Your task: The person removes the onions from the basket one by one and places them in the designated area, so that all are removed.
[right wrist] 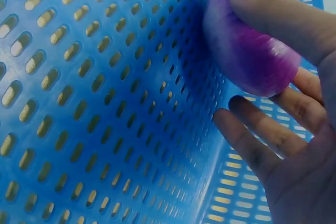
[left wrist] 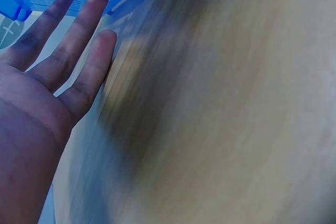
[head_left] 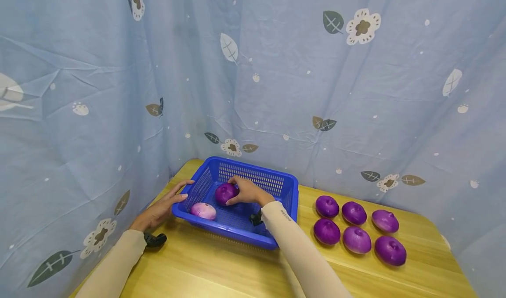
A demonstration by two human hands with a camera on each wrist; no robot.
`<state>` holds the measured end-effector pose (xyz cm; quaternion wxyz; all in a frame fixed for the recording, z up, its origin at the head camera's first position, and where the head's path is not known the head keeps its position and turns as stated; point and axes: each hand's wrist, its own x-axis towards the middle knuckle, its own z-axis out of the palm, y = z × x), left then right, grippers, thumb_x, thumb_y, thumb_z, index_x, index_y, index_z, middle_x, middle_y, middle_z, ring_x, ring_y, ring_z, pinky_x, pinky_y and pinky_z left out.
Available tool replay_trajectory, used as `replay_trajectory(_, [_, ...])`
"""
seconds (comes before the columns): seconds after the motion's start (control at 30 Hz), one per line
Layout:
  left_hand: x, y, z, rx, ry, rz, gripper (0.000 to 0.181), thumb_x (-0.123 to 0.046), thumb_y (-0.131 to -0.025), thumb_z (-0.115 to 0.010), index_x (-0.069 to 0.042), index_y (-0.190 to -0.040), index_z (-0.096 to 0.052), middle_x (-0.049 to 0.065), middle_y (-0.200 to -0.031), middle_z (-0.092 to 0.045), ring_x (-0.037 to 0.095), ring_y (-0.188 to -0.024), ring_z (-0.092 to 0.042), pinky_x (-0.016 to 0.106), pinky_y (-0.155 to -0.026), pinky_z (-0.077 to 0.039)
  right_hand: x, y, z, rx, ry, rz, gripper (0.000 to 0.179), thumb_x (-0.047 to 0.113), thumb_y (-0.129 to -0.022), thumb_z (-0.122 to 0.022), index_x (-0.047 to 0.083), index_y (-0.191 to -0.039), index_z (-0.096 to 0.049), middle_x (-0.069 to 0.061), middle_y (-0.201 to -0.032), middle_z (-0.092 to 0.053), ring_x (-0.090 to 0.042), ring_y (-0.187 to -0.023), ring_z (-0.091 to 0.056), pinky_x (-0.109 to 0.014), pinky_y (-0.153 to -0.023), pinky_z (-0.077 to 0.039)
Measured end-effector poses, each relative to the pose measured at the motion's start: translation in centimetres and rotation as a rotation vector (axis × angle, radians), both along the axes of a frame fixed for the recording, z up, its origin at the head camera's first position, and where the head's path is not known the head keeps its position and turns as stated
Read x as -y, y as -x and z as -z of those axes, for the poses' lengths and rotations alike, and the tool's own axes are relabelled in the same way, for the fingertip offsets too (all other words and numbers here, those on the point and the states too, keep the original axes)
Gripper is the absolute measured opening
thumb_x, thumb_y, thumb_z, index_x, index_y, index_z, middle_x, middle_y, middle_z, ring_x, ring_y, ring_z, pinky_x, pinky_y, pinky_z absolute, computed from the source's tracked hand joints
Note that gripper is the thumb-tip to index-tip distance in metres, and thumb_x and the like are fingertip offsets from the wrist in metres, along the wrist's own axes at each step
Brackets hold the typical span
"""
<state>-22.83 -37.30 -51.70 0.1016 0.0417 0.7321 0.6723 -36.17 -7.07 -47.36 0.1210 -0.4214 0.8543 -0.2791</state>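
Note:
Inside the blue plastic basket (head_left: 257, 242), my right hand (head_left: 249, 190) pinches a dark purple onion (head_left: 225, 192) between thumb and fingers. The right wrist view shows this purple onion (right wrist: 252, 45) with the thumb across its side, close to the perforated basket wall. A paler pink-white onion (head_left: 203, 210) lies in the basket's near left corner. My left hand (head_left: 160, 208) is at the basket's left rim, fingertips at the edge. Its fingers (left wrist: 86, 82) look straight beside the basket in the left wrist view.
Several purple onions (head_left: 357, 240) lie in two rows on the wooden table (head_left: 189, 263), right of the basket. A blue patterned curtain (head_left: 276, 91) hangs behind and along the left side. A black strap device (head_left: 155, 241) sits at the left wrist.

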Motion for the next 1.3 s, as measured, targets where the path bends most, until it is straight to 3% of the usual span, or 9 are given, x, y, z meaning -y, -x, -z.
replay_trajectory(0.17, [0.1, 0.1, 0.1, 0.003, 0.000, -0.002, 0.062, -0.037, -0.105, -0.054, -0.034, -0.160, -0.024, 0.020, -0.165, -0.013, 0.046, -0.138, -0.040, 0.047, -0.105, -0.049, 0.1, -0.2, -0.1, -0.060, -0.039, -0.025, 0.077, 0.035, -0.080, -0.089, 0.007, -0.143, -0.056, -0.011, -0.134, -0.060, -0.024, -0.125, -0.055, -0.037, -0.108, -0.044])
replay_trajectory(0.4, [0.0, 0.2, 0.2, 0.020, 0.003, -0.014, 0.062, -0.039, -0.104, -0.055, -0.036, -0.160, -0.026, 0.018, -0.166, -0.013, 0.048, -0.140, -0.038, 0.052, -0.107, -0.047, 0.1, -0.1, 0.2, -0.009, 0.002, -0.007, 0.069, 0.035, -0.079, -0.090, 0.008, -0.135, -0.059, -0.008, -0.132, -0.062, -0.020, -0.120, -0.058, -0.031, -0.103, -0.048])
replay_trajectory(0.6, [-0.2, 0.2, 0.1, 0.025, 0.006, -0.016, 0.062, -0.039, -0.105, -0.055, -0.037, -0.160, -0.026, 0.017, -0.167, -0.011, 0.048, -0.142, -0.035, 0.055, -0.110, -0.043, 0.1, -0.2, 0.1, -0.015, -0.037, -0.006, 0.070, 0.040, -0.079, -0.089, 0.014, -0.137, -0.060, -0.006, -0.133, -0.064, -0.019, -0.117, -0.060, -0.030, -0.098, -0.049])
replay_trajectory(0.8, [-0.1, 0.0, -0.1, 0.003, 0.003, 0.002, 0.062, -0.037, -0.106, -0.052, -0.032, -0.161, -0.023, 0.021, -0.165, -0.013, 0.048, -0.138, -0.038, 0.049, -0.105, -0.048, 0.1, -0.4, -0.4, -0.025, -0.033, -0.006, 0.071, 0.038, -0.079, -0.090, 0.013, -0.138, -0.059, -0.006, -0.132, -0.064, -0.020, -0.116, -0.061, -0.029, -0.097, -0.050])
replay_trajectory(1.07, [-0.4, 0.7, -0.1, -0.006, -0.002, 0.024, 0.061, -0.036, -0.107, -0.051, -0.031, -0.161, -0.023, 0.020, -0.165, -0.014, 0.045, -0.136, -0.041, 0.045, -0.103, -0.050, -1.0, -0.1, -1.7, -0.065, 0.028, 0.047, 0.072, 0.036, -0.079, -0.090, 0.011, -0.139, -0.058, -0.007, -0.133, -0.064, -0.022, -0.121, -0.060, -0.035, -0.101, -0.050])
replay_trajectory(1.3, [-0.2, 0.2, 0.0, -0.022, -0.030, 0.032, 0.058, -0.033, -0.108, -0.049, -0.031, -0.160, -0.023, 0.021, -0.164, -0.014, 0.044, -0.138, -0.036, 0.038, -0.100, -0.049, -2.1, -0.3, -2.7, -0.065, 0.051, 0.035, 0.075, 0.039, -0.079, -0.089, 0.012, -0.142, -0.057, -0.005, -0.134, -0.063, -0.020, -0.120, -0.060, -0.032, -0.097, -0.052])
